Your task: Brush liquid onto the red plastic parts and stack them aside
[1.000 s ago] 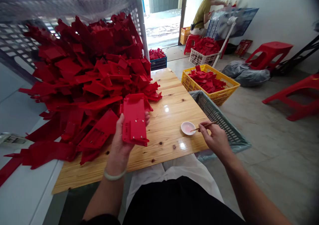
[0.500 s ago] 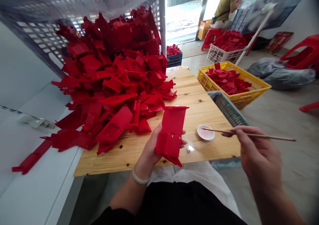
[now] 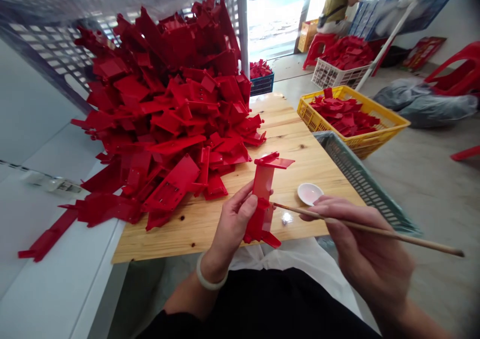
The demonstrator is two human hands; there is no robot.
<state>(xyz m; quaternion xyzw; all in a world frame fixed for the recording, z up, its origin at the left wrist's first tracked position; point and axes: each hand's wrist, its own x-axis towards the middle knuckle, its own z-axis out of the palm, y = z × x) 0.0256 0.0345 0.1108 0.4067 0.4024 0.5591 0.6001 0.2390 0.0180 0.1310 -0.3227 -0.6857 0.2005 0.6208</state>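
The left hand [image 3: 234, 224] grips an upright red moulded plastic piece [image 3: 262, 199] just above the near edge of the pale pine table [image 3: 168, 244]; the right hand [image 3: 367, 244] pinches a long thin wooden stick [image 3: 367, 230], its tip just beside the piece.

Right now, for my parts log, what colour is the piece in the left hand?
The piece is bright red, best seen in the head view.
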